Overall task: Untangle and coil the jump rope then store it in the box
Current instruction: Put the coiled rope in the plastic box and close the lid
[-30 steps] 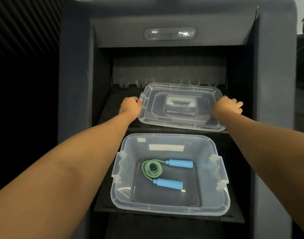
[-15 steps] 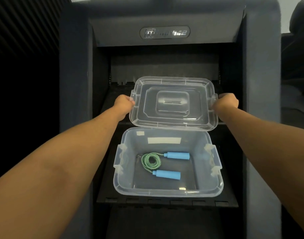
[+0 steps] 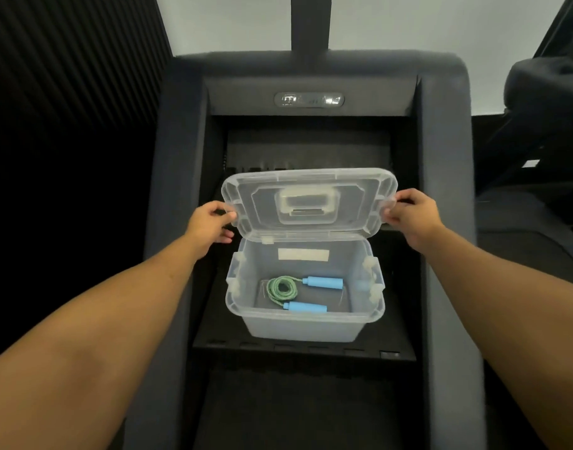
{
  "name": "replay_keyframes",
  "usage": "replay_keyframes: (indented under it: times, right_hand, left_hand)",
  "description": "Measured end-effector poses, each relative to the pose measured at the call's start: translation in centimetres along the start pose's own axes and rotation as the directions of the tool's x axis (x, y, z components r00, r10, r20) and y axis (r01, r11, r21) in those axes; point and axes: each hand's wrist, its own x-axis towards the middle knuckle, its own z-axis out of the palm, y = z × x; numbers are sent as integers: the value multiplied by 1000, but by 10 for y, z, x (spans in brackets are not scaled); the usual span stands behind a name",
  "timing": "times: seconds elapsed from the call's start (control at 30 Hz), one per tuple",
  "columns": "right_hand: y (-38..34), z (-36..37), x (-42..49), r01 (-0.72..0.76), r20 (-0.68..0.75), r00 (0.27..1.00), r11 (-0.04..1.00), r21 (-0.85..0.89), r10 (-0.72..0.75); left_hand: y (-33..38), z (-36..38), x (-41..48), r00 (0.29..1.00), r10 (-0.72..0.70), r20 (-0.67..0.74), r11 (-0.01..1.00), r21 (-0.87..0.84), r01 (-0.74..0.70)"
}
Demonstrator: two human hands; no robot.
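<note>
A clear plastic box [image 3: 306,326] stands open on a black shelf. Inside it lies the jump rope [image 3: 282,290], its green cord coiled at the left and its two blue handles side by side at the right. Above the box's far edge I hold the clear lid [image 3: 353,196], tilted with its near edge low over the back rim. My left hand [image 3: 208,226] grips the lid's left end and my right hand [image 3: 413,216] grips its right end.
The black shelf [image 3: 220,329] sits inside a dark padded frame [image 3: 178,157] with upright sides close to both forearms. A logo plate [image 3: 309,100] is on the frame's top bar. A dark seat [image 3: 545,92] is at the right.
I have lifted the lid off the shelf behind the box, tilted it toward me and brought it nearer the box's back rim. The camera view has pulled back and up.
</note>
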Motion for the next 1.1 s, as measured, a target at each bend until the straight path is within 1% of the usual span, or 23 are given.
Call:
replay_keyframes:
  times: [0.07,0.17,0.23,0.3,0.33,0.4,0.47,0.6,0.67,0.73,0.83,1.1]
  right_hand:
    - [1,-6,-14,-25,36,999,998,58,23]
    - [7,-14,-31,-146,51,989,973,181,139]
    - [14,-18,-36,-220,54,976,947,234,213]
    - [21,-20,-42,-279,67,960,935,220,271]
    - [25,-20,-45,-304,73,953,932,197,295]
    - [32,-18,-53,-331,72,943,936,115,325]
    - [40,-16,-62,-319,69,946,947,28,317]
    - [52,-9,-76,-273,70,956,953,-131,284]
    - [57,-6,-77,-226,82,966,957,-180,244]
    - [61,-2,-76,-188,90,974,963,-194,208]
    - [65,5,-74,-160,70,981,962,-221,179]
    - [78,15,-62,-126,43,988,941,-315,147]
  left_hand:
    - [0,-3,-15,997,-79,25,985,-151,82]
    - [0,-4,-34,979,-197,53,920,-335,203]
    - [-3,-5,-43,964,-256,66,866,-428,259]
    - [-9,-6,-50,956,-286,64,844,-456,283]
    - [-12,-6,-54,954,-291,71,866,-405,294]
    - [-16,-4,-64,952,-285,110,932,-201,302]
    - [-25,2,-69,954,-263,142,960,-58,273]
    - [-39,13,-69,977,-202,68,970,150,190]
    - [-42,17,-69,988,-156,8,967,204,152]
    - [-46,19,-68,995,-87,-41,959,268,95]
    - [-49,23,-67,997,-26,-71,928,370,51]
    - [-63,35,-59,995,24,-98,910,415,19]
